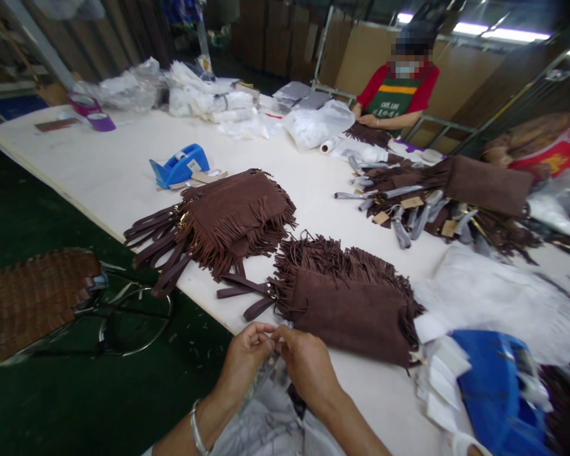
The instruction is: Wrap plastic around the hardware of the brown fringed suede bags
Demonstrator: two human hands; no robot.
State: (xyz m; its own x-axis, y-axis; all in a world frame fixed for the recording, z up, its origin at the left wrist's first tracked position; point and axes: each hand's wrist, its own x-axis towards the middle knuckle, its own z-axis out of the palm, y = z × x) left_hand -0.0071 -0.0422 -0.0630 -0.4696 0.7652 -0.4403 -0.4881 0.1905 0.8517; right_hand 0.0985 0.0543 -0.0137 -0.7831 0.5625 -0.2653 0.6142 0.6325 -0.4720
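Observation:
At the table's near edge my left hand [247, 356] and my right hand [310, 366] meet, thumbs and fingertips pinched together. Between them is a piece of clear plastic [270, 368], partly hidden by the fingers and hanging down toward my lap. Just beyond my hands lies a stack of dark brown fringed pouches [351, 310], their wrist straps pointing left. A second stack of brown fringed pouches [240, 212] sits farther back to the left, with several straps reaching over the table edge.
Blue tape dispensers stand on the white table [118, 161], one behind [183, 166] and one at right [496, 380]. White plastic [498, 297] and more pouches with wrapped straps [487, 183] lie right. A co-worker [399, 95] stands across; a stool [38, 297] is left.

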